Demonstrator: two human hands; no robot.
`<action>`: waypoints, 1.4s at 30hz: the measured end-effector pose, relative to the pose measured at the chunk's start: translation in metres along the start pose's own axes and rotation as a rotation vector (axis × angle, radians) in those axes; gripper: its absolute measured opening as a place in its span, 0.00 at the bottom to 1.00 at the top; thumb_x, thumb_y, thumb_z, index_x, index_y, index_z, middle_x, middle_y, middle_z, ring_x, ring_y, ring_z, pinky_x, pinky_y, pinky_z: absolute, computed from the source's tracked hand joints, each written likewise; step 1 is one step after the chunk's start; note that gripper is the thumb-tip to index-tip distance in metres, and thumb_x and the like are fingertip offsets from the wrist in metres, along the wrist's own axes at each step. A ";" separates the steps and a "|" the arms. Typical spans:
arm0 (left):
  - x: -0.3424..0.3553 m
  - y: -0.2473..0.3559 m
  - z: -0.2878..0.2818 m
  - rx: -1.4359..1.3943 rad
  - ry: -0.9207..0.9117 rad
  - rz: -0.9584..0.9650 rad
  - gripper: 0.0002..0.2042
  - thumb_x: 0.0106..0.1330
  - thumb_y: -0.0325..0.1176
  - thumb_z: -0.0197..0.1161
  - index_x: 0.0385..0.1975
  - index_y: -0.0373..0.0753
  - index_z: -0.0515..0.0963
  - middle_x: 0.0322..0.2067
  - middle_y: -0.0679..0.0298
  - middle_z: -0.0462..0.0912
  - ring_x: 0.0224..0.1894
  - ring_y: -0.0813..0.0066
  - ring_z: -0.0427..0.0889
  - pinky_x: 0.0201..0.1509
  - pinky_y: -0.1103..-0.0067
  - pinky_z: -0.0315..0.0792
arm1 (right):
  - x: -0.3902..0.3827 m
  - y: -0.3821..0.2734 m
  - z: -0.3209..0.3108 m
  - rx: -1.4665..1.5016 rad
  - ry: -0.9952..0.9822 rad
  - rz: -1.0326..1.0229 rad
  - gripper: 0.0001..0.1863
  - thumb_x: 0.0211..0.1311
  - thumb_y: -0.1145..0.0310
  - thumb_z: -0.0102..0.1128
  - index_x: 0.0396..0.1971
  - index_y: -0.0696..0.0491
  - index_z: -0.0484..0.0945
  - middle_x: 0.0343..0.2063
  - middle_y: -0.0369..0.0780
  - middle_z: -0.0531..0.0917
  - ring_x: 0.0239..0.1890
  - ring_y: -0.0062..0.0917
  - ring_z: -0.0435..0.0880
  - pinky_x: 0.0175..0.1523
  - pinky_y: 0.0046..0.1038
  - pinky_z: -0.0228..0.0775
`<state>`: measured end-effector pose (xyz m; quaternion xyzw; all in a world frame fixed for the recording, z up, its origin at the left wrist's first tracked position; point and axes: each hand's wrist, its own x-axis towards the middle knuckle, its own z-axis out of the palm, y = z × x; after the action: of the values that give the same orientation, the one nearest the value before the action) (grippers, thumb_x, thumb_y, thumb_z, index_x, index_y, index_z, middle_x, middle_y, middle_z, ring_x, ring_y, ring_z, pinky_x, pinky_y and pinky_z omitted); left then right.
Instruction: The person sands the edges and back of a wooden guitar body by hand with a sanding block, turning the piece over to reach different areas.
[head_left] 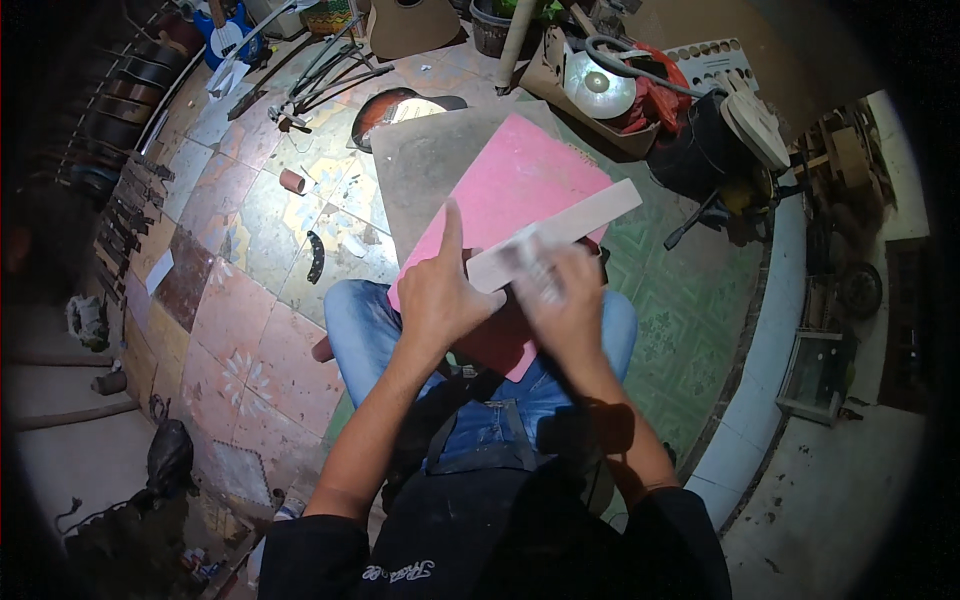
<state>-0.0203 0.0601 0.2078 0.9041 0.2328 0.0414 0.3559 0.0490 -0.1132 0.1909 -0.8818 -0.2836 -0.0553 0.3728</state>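
Observation:
A pale, flat wooden strip point(590, 218) lies slantwise over a pink board point(530, 165) that rests across my lap. My left hand point(437, 300) grips the strip's near left end, its thumb along the lower edge and its index finger stretched out over the pink board. Smeared by motion, my right hand point(568, 305) is closed around a small whitish piece point(540, 270) pressed against the strip's middle. The blur hides what that piece is made of. Under the pink board's far side is a larger grey-brown board point(420, 160).
A sunburst guitar body point(375, 115) lies beyond the boards. Metal stands point(325, 80) and a blue guitar point(228, 38) are at the far left. A cardboard box point(545, 85) and a black bucket point(690, 140) stand far right. A curved black piece point(316, 257) lies on the tiles.

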 end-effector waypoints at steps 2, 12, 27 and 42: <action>0.003 -0.008 0.010 -0.002 0.007 0.098 0.49 0.41 0.43 0.76 0.71 0.44 0.66 0.34 0.50 0.89 0.36 0.51 0.89 0.42 0.65 0.81 | 0.025 0.032 0.000 0.161 0.086 0.186 0.23 0.54 0.62 0.74 0.50 0.52 0.84 0.47 0.48 0.79 0.48 0.46 0.76 0.53 0.45 0.71; 0.014 -0.019 0.005 -0.061 0.001 0.135 0.29 0.45 0.42 0.74 0.53 0.53 0.84 0.39 0.55 0.89 0.41 0.52 0.88 0.47 0.62 0.81 | 0.001 0.019 0.033 0.041 0.286 0.044 0.26 0.53 0.62 0.75 0.52 0.55 0.82 0.46 0.47 0.78 0.49 0.44 0.76 0.54 0.44 0.68; 0.039 -0.022 -0.009 -0.056 -0.117 0.112 0.29 0.45 0.34 0.73 0.54 0.42 0.83 0.43 0.52 0.89 0.47 0.60 0.90 0.51 0.71 0.80 | 0.017 0.042 0.084 0.239 0.613 0.129 0.20 0.63 0.68 0.70 0.53 0.58 0.78 0.50 0.51 0.76 0.54 0.44 0.77 0.58 0.42 0.72; 0.043 -0.032 -0.005 -0.154 -0.038 0.153 0.28 0.44 0.35 0.70 0.53 0.44 0.84 0.41 0.51 0.89 0.46 0.56 0.89 0.52 0.69 0.80 | 0.009 0.051 0.104 0.268 0.634 -0.251 0.23 0.60 0.66 0.72 0.55 0.50 0.78 0.49 0.51 0.77 0.49 0.46 0.79 0.55 0.46 0.71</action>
<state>0.0041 0.1028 0.1861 0.8898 0.1525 0.0692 0.4246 0.0727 -0.0662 0.0876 -0.7225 -0.2648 -0.3334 0.5447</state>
